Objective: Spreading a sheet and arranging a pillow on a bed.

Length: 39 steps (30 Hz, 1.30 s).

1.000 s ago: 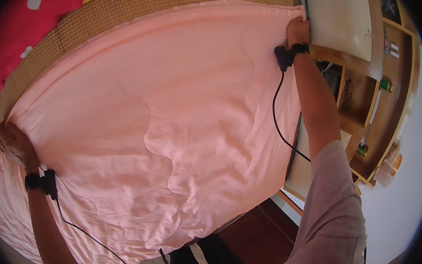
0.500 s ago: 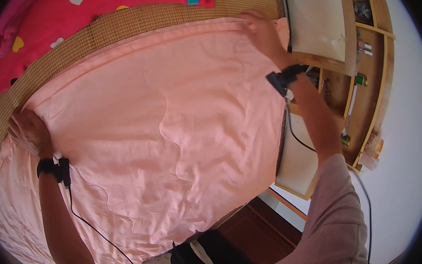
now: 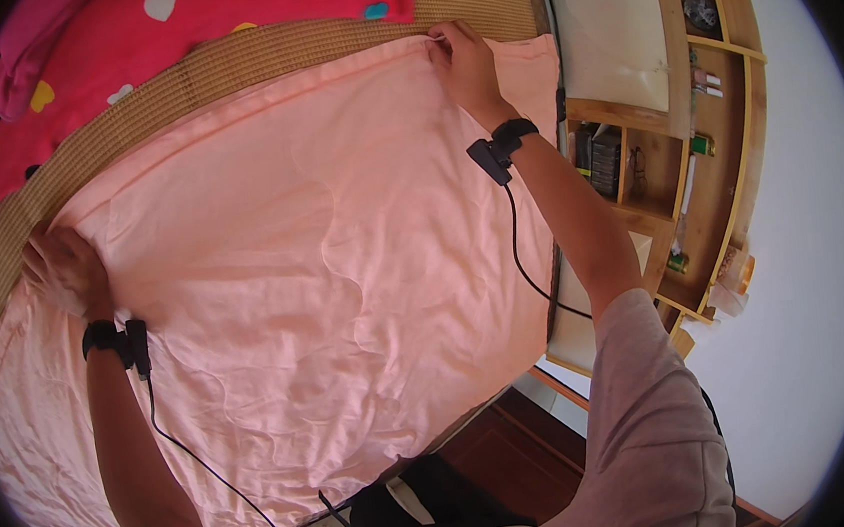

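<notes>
A thin pink quilt (image 3: pixel 259 238) with wavy stitched lines lies spread over the bed, its far edge doubled in a narrow fold. At the upper right, my right hand (image 3: pixel 467 71) pinches that far edge between thumb and fingers. My left hand (image 3: pixel 69 272) is at the far left corner, fingers curled over the quilt's edge, slightly blurred. Small creases run out from beside it. Each wrist wears a black strap with a small device and a cable.
Beyond the quilt lies a woven mat (image 3: pixel 254 59) with a bright pink patterned blanket (image 3: pixel 249 3) on it. To the right stands a wooden headboard shelf (image 3: pixel 721 127) holding small items, against a white wall (image 3: pixel 801 230). A black bag-like thing (image 3: pixel 418 510) is at the bottom.
My right hand has moved left along the quilt's far edge and now pinches it. My left hand stays at the left corner. The view has shifted slightly.
</notes>
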{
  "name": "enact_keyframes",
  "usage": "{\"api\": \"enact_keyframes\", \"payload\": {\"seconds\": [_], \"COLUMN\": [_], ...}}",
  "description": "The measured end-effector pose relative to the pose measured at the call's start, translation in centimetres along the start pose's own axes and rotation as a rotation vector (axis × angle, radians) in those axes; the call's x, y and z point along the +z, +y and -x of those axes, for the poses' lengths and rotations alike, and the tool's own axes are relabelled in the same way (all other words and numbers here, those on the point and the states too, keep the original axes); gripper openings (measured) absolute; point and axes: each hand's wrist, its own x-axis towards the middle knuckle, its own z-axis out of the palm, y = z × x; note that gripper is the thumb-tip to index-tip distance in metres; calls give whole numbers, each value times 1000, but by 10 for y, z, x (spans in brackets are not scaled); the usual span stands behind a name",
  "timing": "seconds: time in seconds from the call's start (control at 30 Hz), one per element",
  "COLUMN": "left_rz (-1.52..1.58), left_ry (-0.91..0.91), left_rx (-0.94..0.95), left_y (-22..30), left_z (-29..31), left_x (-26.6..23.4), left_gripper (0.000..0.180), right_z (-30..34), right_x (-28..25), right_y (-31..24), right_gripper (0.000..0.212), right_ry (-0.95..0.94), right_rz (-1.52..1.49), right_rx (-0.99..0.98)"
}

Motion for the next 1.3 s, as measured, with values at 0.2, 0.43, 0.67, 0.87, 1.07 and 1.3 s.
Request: {"api": "enact_keyframes", "payload": {"seconds": [0.2, 0.43, 0.67, 0.87, 1.07, 1.3], "left_rz": [11, 53, 47, -2, 66, 16], "left_ry": [65, 64, 26, 3, -22, 17], "left_rx": [23, 71, 69, 71, 49, 65], "left_y": [-2, -13, -20, -31, -10, -22], "left_z": [-3, -2, 3, 5, 10, 6], "left_x": [1, 8, 19, 24, 22, 24], "left_gripper": [31, 44, 39, 32, 32, 34], "right_z": [11, 54, 57, 59, 50, 26], "right_x": [-26, -60, -65, -58, -61, -54], "right_y": [78, 205, 207, 201, 215, 129], "right_gripper": [27, 25, 24, 20, 18, 17], "right_ry": [303, 241, 246, 599, 375, 75], "right_rz": [259, 412, 379, 508, 207, 230], "right_rx": [221, 698, 693, 685, 630, 17]}}
